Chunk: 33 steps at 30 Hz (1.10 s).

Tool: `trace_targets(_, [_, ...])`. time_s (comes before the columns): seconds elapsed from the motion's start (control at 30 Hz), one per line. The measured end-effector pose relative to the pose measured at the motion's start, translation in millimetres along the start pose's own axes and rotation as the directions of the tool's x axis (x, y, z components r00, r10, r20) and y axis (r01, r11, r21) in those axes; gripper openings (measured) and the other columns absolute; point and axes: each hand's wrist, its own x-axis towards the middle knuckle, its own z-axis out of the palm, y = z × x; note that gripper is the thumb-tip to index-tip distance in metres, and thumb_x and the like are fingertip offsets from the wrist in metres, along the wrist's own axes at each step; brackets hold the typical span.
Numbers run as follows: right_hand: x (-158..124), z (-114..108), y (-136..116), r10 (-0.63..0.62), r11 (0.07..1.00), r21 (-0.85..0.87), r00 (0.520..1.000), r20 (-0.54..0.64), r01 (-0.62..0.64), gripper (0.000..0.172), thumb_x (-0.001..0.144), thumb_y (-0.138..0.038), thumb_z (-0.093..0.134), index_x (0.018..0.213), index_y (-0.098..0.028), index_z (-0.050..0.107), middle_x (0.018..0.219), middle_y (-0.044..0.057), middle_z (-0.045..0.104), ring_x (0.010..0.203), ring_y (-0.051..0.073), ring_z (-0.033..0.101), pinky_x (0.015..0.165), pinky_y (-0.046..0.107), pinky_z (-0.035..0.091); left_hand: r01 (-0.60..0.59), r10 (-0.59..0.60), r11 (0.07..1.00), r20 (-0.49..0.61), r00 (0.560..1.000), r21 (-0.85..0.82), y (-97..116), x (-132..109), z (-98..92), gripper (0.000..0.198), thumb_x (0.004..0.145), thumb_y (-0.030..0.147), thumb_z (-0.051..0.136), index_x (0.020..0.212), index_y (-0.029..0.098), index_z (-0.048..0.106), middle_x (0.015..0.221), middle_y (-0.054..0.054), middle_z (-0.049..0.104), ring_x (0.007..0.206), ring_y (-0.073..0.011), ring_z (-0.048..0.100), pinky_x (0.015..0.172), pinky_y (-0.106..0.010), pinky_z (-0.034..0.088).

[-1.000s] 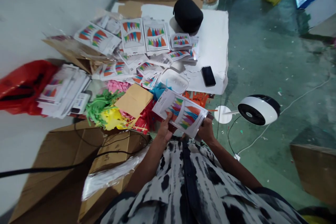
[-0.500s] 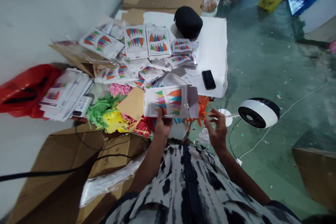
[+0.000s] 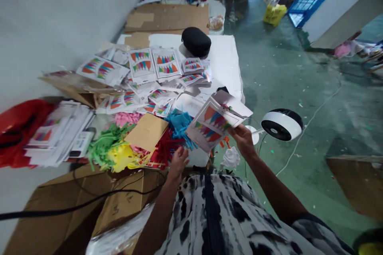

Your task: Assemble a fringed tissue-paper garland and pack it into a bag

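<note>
My right hand (image 3: 243, 140) grips a folded printed card (image 3: 211, 123) by its right edge, its tassel pictures facing up and its blank flap (image 3: 233, 103) standing partly open. A small bit of colour shows at the fold, too small to name. My left hand (image 3: 178, 161) holds nothing, fingers apart, beside the red tissue strips (image 3: 163, 153). Blue tissue tassels (image 3: 179, 125) lie behind the card. Left of them are a tan card piece (image 3: 148, 130), yellow strips (image 3: 121, 157), green strips (image 3: 103, 143) and pink strips (image 3: 127, 118). Orange strips (image 3: 225, 142) hang below the held card.
Packed printed cards (image 3: 167, 63) are heaped on the white table (image 3: 226, 55), with a black case (image 3: 196, 42) behind. A phone (image 3: 222, 89) is mostly hidden by the card. A white fan (image 3: 283, 124) stands right; cardboard boxes (image 3: 125, 203) and a black cable (image 3: 74, 206) lie left.
The card has passed from my left hand to my right and is now tilted. My left hand has let go and opened. The view has shifted, showing more of the room.
</note>
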Motion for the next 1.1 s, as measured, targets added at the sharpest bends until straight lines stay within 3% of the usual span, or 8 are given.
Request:
trace_targets(0.07, [-0.7,-13.8,-4.5,-0.009,0.993,-0.119,0.987,0.157,0.028,0.041,0.077,-0.047,0.087,0.109,-0.023,0.077,0.099,0.005,0.079,0.092,0.025,0.073,0.086,0.039,0.059,-0.278,0.291,0.95,-0.083,0.953,0.144,16.0,-3.5,-15.2,0.102,0.06,0.051,0.098,0.147,0.025,0.052,0.149,-0.016,0.057,0.141,-0.0321,0.055,0.112,-0.043,0.05])
trace_targets(0.13, [-6.1,-15.2,-8.8,0.025,0.975,-0.215,0.936,0.35,0.055,0.038,0.084,-0.046,0.082,0.113,-0.022,0.077,0.101,0.005,0.078,0.091,0.023,0.072,0.084,0.037,0.06,-0.497,0.482,0.848,0.121,0.868,0.186,38.4,-10.8,-16.7,0.103,0.054,0.044,0.1,0.146,0.026,0.056,0.146,-0.013,0.061,0.139,-0.0316,0.056,0.11,-0.041,0.051])
trace_targets(0.27, [-26.2,6.8,-17.5,0.068,0.973,-0.225,0.857,0.51,0.057,0.04,0.094,-0.046,0.071,0.127,-0.023,0.072,0.114,0.008,0.075,0.1,0.023,0.071,0.088,0.036,0.06,-0.457,0.308,0.871,0.525,0.794,0.18,78.0,-27.4,2.0,0.05,0.054,0.039,0.099,0.093,0.014,0.078,0.083,-0.007,0.076,0.075,-0.0236,0.071,0.069,-0.033,0.059])
trace_targets(0.47, [-61.1,51.6,-17.0,0.085,0.969,-0.245,0.982,0.168,-0.042,0.051,0.073,-0.048,0.089,0.114,-0.02,0.073,0.099,0.006,0.076,0.086,0.022,0.071,0.078,0.033,0.06,-0.383,0.331,0.92,0.357,0.873,0.083,76.2,-44.8,16.0,0.031,0.059,0.032,0.096,0.079,0.014,0.08,0.069,-0.001,0.074,0.057,-0.0156,0.063,0.057,-0.027,0.053])
trace_targets(0.63, [-80.1,75.5,-5.9,0.123,0.935,-0.341,0.99,0.066,-0.093,0.046,0.07,-0.05,0.089,0.1,-0.018,0.076,0.081,0.002,0.071,0.072,0.02,0.065,0.065,0.031,0.057,-0.234,0.208,0.971,0.329,0.921,0.041,67.5,-46.8,-7.4,0.042,0.055,0.035,0.099,0.088,0.014,0.082,0.079,-0.005,0.079,0.066,-0.0211,0.072,0.066,-0.032,0.06])
trace_targets(0.8, [-91.9,94.1,1.5,0.164,0.937,-0.327,0.98,0.113,-0.119,0.048,0.071,-0.051,0.089,0.103,-0.018,0.076,0.088,0.004,0.074,0.077,0.023,0.068,0.07,0.035,0.06,-0.328,0.259,0.944,0.522,0.813,0.042,99.0,-32.5,-42.3,0.058,0.063,0.036,0.096,0.115,0.018,0.076,0.104,-0.007,0.081,0.086,-0.0232,0.076,0.077,-0.032,0.061])
trace_targets(0.9, [-100.4,107.0,3.7,0.109,0.954,-0.29,0.988,0.112,-0.073,0.049,0.078,-0.05,0.085,0.116,-0.02,0.073,0.099,0.006,0.075,0.086,0.024,0.071,0.076,0.036,0.061,-0.447,0.354,0.892,0.51,0.784,0.07,112.6,-17.6,-50.4,0.057,0.064,0.038,0.095,0.113,0.018,0.075,0.102,-0.006,0.081,0.087,-0.0225,0.075,0.078,-0.032,0.061])
trace_targets(1.1, [-116.8,124.6,17.4,-0.103,0.981,-0.182,0.976,-0.194,0.067,0.075,0.09,-0.044,0.075,0.156,-0.034,0.042,0.137,0.008,0.064,0.111,0.021,0.069,0.093,0.035,0.06,-0.471,0.327,0.872,0.554,0.766,0.137,106.2,-4.2,-51.3,0.055,0.068,0.043,0.093,0.11,0.017,0.071,0.101,-0.005,0.079,0.085,-0.0207,0.073,0.075,-0.03,0.059])
